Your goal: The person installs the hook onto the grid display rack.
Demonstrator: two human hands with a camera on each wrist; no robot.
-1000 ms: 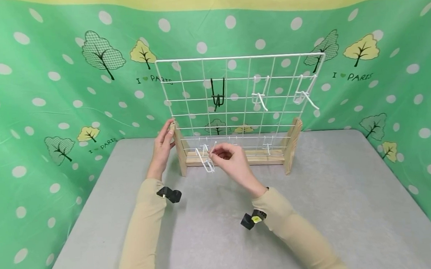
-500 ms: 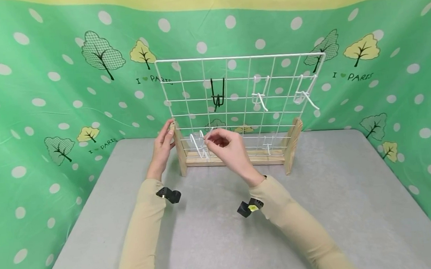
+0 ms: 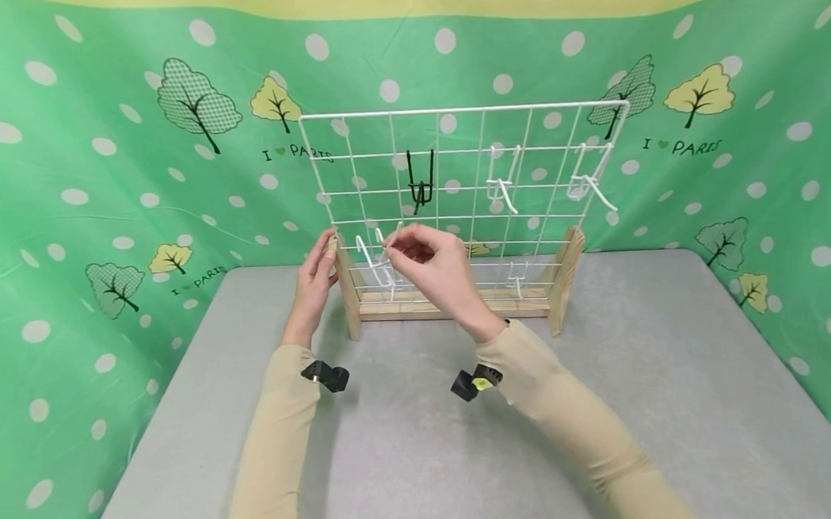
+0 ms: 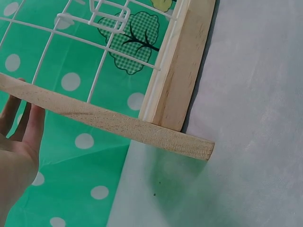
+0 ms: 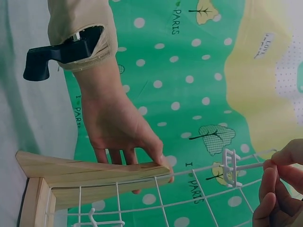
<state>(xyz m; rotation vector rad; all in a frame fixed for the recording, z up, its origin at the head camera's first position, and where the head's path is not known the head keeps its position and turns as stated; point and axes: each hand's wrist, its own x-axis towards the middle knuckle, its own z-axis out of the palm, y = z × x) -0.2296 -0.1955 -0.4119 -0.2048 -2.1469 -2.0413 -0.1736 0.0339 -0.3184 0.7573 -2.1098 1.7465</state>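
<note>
A white wire grid panel [image 3: 460, 112] stands in a wooden stand [image 3: 563, 278] at the back of the grey table [image 3: 427, 449]. My left hand [image 3: 327, 253] grips the top of the stand's left upright [image 4: 118, 125], thumb in front and fingers behind, as the right wrist view shows [image 5: 123, 137]. My right hand [image 3: 395, 247] pinches a white wire hook [image 3: 376, 266] by its prong and holds it against the grid's lower left cells. In the right wrist view the hook [image 5: 230, 168] sits at my right fingertips [image 5: 277, 177].
On the grid hang a black hook [image 3: 421, 184], a white hook [image 3: 502, 184], another white hook [image 3: 591, 179] at the right, and a small white hook [image 3: 516, 273] low down. A green dotted cloth [image 3: 97, 192] surrounds the table on three sides.
My right hand has lifted the white hook up and to the left, from by the stand's base bar to the grid's lower cells. The left hand has stayed on the upright.
</note>
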